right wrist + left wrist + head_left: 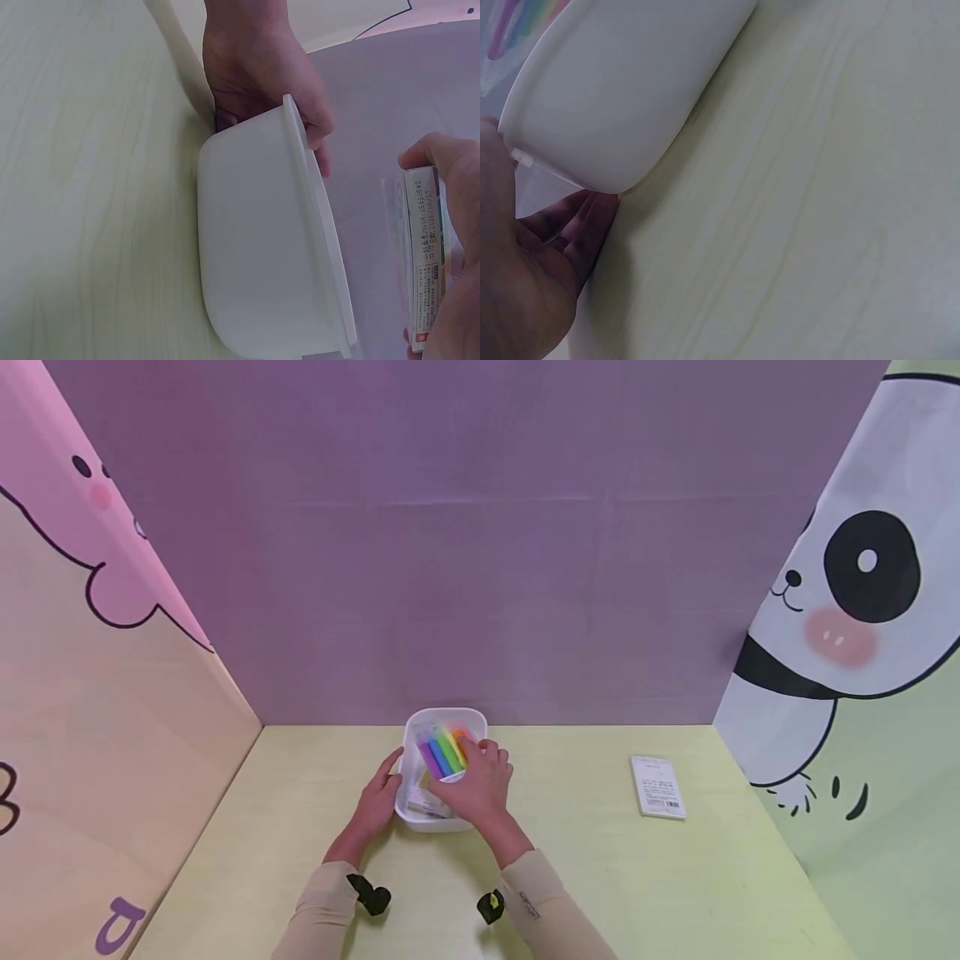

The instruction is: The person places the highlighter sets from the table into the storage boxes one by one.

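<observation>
Head cam showed R hand pinching the rainbow pack just above the white tub, L hand gripping the tub's side — pack looked light, stiff, prob slick — best held by its edges.

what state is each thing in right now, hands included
white rounded-rectangular bin: upright, open-topped, on the pale yellow table
pale item: inside the bin, partly hidden
rectangular pack of rainbow-coloured sticks: held over the bin
thin white rectangular box: lying flat
left hand: gripping the bin
right hand: gripping the pack
</observation>
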Demonstrator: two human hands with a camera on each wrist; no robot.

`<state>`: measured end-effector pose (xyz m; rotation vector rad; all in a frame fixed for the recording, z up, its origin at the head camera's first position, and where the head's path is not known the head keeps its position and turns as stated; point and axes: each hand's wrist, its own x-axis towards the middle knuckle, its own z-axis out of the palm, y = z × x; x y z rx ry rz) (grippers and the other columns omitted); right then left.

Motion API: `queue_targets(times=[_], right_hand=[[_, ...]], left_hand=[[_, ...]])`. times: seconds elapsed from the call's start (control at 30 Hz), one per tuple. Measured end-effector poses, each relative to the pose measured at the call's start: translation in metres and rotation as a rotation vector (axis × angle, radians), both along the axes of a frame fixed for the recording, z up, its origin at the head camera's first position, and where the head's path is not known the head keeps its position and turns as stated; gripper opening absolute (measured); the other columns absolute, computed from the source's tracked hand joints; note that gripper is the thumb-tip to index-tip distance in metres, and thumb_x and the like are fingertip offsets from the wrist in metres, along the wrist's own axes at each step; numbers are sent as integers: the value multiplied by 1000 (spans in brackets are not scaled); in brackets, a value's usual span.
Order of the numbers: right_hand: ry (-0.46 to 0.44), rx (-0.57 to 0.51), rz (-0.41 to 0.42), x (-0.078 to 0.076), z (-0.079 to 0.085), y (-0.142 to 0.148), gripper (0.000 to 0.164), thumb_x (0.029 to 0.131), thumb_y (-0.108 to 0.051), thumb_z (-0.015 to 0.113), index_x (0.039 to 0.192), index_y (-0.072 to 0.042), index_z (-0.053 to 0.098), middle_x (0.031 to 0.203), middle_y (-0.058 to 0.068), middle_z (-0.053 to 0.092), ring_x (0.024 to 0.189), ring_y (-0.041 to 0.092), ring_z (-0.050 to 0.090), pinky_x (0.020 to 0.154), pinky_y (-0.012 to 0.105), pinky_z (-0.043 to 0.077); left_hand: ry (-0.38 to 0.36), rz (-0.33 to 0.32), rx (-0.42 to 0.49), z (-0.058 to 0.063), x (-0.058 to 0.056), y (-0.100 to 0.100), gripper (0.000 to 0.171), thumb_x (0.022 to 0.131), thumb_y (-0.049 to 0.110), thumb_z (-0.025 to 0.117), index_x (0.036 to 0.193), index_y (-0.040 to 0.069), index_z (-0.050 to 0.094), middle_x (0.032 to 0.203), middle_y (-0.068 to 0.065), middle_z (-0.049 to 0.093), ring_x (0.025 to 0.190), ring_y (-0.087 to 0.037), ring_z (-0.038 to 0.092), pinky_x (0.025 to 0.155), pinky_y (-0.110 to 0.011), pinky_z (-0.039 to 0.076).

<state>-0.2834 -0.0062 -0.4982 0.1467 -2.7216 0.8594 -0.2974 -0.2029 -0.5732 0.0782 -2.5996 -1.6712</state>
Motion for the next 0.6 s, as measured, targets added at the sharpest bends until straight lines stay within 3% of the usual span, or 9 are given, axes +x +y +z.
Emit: queue_targets(times=[0.3,0.6], right_hand=[[-4,-7,0,1,1,-3,77,67,-51,72,136,-24,55,112,9,49,98,26,42,80,41,36],[-18,-16,5,2,3,-4,76,67,-53,71,136,-24,54,112,8,49,98,25,42,79,41,36]], left_hand=[[-1,3,-18,6,2,1,47,102,26,40,148,30,39,144,-14,47,130,-36,40,108,-57,26],[-20,2,-23,16,6,-1,46,102,26,40,148,32,38,125,-16,60,118,-33,49,106,-55,29]])
